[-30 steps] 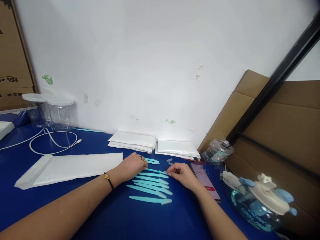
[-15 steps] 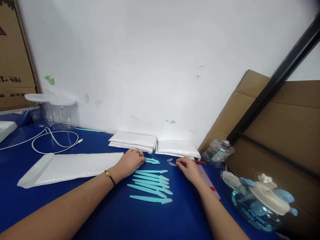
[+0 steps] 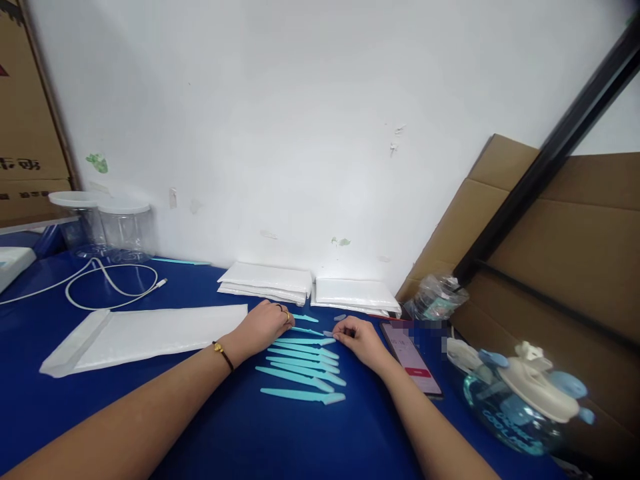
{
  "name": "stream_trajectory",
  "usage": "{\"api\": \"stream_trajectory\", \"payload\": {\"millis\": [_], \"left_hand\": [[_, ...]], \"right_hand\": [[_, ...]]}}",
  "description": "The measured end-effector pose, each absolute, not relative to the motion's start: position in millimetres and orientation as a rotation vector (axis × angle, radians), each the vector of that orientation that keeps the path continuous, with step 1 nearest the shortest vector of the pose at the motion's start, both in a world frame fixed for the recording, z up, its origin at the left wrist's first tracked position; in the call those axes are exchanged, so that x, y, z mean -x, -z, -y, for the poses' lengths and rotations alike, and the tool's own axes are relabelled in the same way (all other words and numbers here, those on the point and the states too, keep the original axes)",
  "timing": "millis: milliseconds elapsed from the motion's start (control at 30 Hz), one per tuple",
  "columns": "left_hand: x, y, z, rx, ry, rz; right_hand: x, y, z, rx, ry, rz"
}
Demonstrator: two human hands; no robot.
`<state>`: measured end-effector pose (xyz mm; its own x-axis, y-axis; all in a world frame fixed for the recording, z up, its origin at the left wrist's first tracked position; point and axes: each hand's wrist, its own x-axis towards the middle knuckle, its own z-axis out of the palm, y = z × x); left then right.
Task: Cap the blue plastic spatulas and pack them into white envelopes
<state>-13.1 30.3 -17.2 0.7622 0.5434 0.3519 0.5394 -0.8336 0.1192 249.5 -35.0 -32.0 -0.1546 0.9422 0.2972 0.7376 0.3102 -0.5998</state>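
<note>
Razor in one hand, clear cap in the other, close at the tip

Half a second ago the right hand (image 3: 356, 337) was beside two small caps near the back of the worktop (image 3: 300, 443); now it has one clear cap (image 3: 328, 333) pinched between thumb and fingertips, and the second cap (image 3: 340, 318) lies alone just behind. The left hand (image 3: 267, 325) now has a turquoise razor (image 3: 309, 331) parted from its neighbour, the loose razor (image 3: 304, 319) that lies just behind it. For the work, this brings cap and blade end together, or nearly so; whether they touch is too small to tell.

The left hand is closed narrow over the handle, its fingers hiding that end. The held razor sits between the two hands, behind the row of six razors (image 3: 303, 396) on the worktop. Its long axis runs from left to right, with a slight slant toward the person at the right end, and its blade end points to the right hand. The cap lies roughly along the same line.

The razors in the row also point their heads to the right, roughly parallel, some slanting more. A white pouch (image 3: 165, 339) lies to the left and a phone (image 3: 413, 363) to the right
</note>
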Motion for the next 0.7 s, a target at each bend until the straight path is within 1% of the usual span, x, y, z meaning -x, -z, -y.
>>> {"api": "stream_trajectory", "payload": {"millis": [233,367,500,567,700], "left_hand": [[4,18,-22,-2.92,-0.575,-0.864],[4,17,-23,-2.952,-0.574,-0.842],[15,19,-35,-2.93,-0.649,-1.074],[19,21,-41,-2.893,-0.628,-1.199],[21,24,-47,-2.758,-0.558,-1.296]], "right_hand": [[-235,29,38,1.482,-0.423,2.008],[-243,29,36,1.431,-0.427,2.036],[-265,33,26,1.474,-0.212,1.981],[-271,37,20,1.534,-0.122,1.985],[-270,41,18,1.612,-0.102,1.993]]}}
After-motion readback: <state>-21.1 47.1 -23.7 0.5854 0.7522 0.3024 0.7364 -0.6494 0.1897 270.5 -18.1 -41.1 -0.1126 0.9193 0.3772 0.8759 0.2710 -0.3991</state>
